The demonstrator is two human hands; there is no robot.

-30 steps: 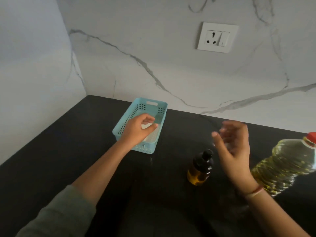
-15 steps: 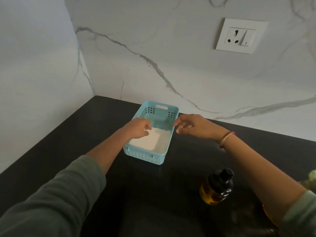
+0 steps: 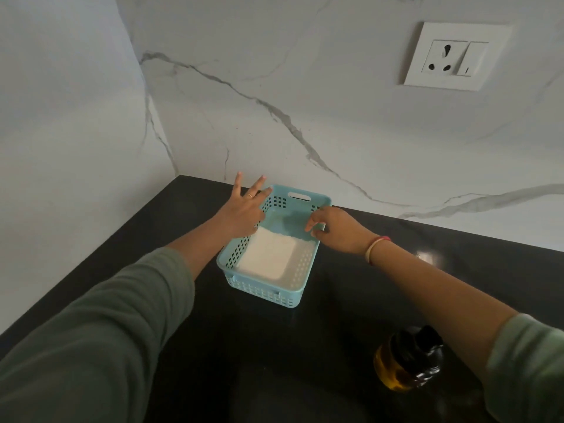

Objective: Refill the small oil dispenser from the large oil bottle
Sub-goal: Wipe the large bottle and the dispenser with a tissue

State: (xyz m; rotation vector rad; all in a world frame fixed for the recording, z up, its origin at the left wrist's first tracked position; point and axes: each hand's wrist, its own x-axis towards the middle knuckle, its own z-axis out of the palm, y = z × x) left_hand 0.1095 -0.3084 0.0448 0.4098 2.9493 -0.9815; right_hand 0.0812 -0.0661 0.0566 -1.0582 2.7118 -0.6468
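Observation:
The small oil dispenser, dark glass with a black cap and yellow oil at its bottom, stands on the black counter at the lower right, partly behind my right forearm. The large oil bottle is out of view. My left hand lies with its fingers spread over the far left rim of a light blue perforated basket. Across from it, my right hand has curled fingers on the basket's right rim and seems to pinch it. Both hands are well away from the dispenser.
A flat white pad or folded cloth lies inside the basket. The black counter runs into a corner of white marble walls at the left and back. A wall socket sits high on the right.
My right hand moved from above the dispenser to the basket's right rim. My left hand came out of the basket and spread over its left rim. The view shifted left, so the large bottle is gone.

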